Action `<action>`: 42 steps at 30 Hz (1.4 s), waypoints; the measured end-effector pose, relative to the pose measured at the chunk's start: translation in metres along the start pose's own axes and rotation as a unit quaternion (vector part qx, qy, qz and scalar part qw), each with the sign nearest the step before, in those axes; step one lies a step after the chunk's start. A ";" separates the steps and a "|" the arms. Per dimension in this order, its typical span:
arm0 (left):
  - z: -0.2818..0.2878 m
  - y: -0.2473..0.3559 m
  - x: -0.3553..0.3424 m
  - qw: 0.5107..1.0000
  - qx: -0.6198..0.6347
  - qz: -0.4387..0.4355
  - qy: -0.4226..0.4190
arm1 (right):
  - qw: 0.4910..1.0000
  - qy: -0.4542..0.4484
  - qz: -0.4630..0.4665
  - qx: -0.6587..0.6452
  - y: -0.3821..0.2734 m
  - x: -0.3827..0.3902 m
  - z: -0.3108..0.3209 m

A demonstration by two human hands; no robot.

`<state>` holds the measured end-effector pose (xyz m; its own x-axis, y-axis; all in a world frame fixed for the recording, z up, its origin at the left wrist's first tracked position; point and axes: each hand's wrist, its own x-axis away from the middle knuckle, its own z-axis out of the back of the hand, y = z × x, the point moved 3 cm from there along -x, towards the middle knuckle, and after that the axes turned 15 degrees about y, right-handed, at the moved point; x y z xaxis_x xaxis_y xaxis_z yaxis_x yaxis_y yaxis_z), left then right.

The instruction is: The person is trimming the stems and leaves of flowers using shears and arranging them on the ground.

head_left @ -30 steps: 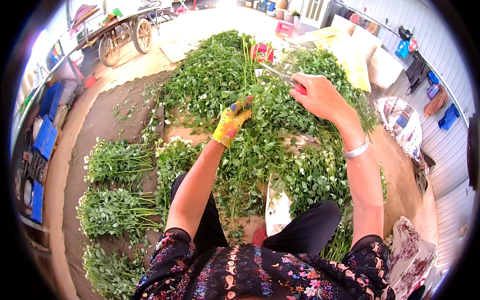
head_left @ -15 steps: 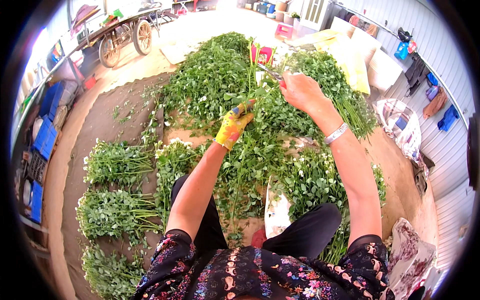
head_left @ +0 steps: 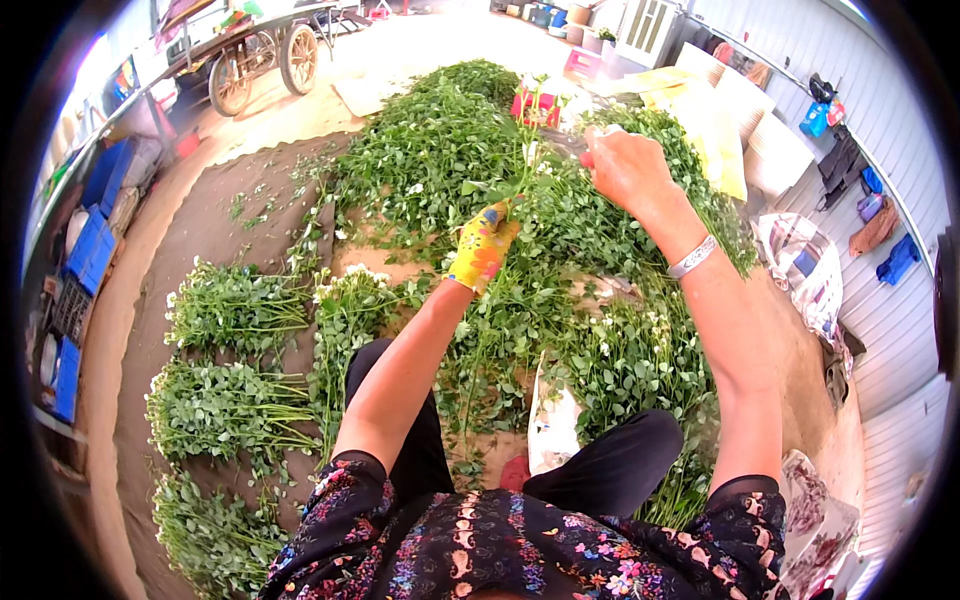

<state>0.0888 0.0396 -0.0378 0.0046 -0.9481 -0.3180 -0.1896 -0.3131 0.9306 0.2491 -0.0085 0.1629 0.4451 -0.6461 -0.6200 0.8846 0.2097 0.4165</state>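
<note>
Gripping stems (head_left: 525, 170), left hand (head_left: 484, 245) sits clear of right hand (head_left: 632, 174), clasped around red handle (head_left: 587, 160), and of left edge of brown cloth (head_left: 205, 235).

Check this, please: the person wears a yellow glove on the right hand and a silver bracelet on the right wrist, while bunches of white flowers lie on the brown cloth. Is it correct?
Not quite: the head view shows the yellow glove on the left hand; the right hand is bare. The bracelet and the flower bunches are as you say.
</note>
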 end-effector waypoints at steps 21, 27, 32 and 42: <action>0.015 0.013 0.002 0.998 0.031 0.041 0.033 | 0.997 -0.047 -0.046 -0.035 0.007 -0.023 0.022; 0.028 0.014 -0.005 0.999 -0.001 0.037 0.034 | 0.998 -0.034 -0.048 0.007 0.010 0.003 0.005; 0.027 0.018 -0.004 0.998 -0.012 0.065 0.023 | 0.999 -0.008 -0.042 -0.001 -0.001 -0.001 -0.006; 0.052 0.020 -0.010 0.978 0.121 0.171 0.020 | 0.973 0.083 -0.150 -0.155 -0.003 -0.002 0.014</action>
<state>0.0337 0.0462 -0.0255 -0.0618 -0.9980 0.0154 -0.4130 0.0396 0.9099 0.2431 -0.0185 0.1723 0.1534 -0.5898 -0.7929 0.9661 0.2582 -0.0051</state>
